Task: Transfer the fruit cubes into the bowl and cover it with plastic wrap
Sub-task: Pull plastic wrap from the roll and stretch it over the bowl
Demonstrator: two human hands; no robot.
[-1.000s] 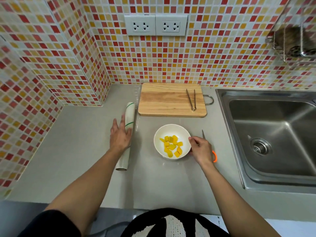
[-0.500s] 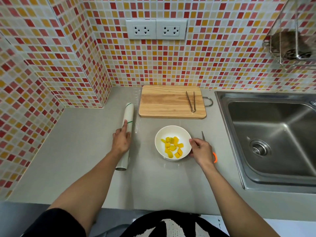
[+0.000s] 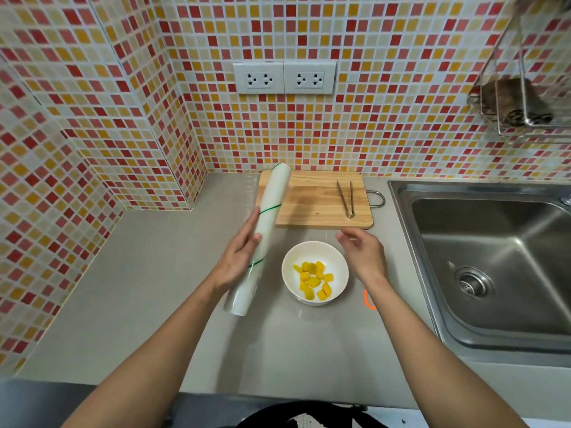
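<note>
Grey tabletop (image 3: 139, 273): left hand (image 3: 238, 261) grips the plastic wrap roll (image 3: 262, 239) left of the bowl (image 3: 315, 273) of fruit cubes (image 3: 313, 281); right hand (image 3: 363, 253) open, empty. Risk: film clinging, tearing unevenly.

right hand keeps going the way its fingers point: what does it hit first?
Probably the white plastic wrap roll in the left hand; the right hand points left, above the white bowl. Depth unclear.
</note>
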